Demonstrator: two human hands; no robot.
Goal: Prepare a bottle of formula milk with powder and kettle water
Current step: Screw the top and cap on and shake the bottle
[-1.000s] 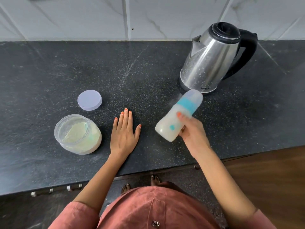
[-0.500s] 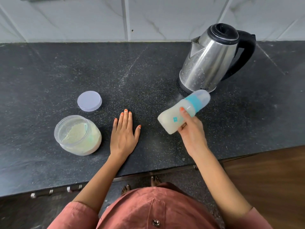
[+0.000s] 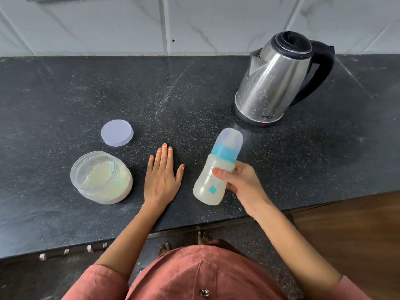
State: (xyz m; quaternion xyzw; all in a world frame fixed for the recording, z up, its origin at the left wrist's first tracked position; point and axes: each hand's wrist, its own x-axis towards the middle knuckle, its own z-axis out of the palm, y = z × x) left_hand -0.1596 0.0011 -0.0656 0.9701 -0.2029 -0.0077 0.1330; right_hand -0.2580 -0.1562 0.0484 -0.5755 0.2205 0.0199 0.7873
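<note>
I see the bottle in the right hand, over the front part of the counter, between the flat left hand and the counter's front edge on the right. Its long axis runs away from me, with the capped end pointing toward the kettle and leaning a little to the right; the base is nearest me. I cannot tell whether the base touches the counter.

The right fingers and thumb curl round the bottle's middle, just under the collar. The left hand lies palm down, fingers straight, holding nothing.

The bottle is cloudy plastic, full of milky white liquid, with a teal collar and a clear domed cap. I can make out a small teal flower mark on its side. The kettle carries small print near its base, too blurred for me to read.

To the left stands an open jar of pale powder, its lid lying just behind.
</note>
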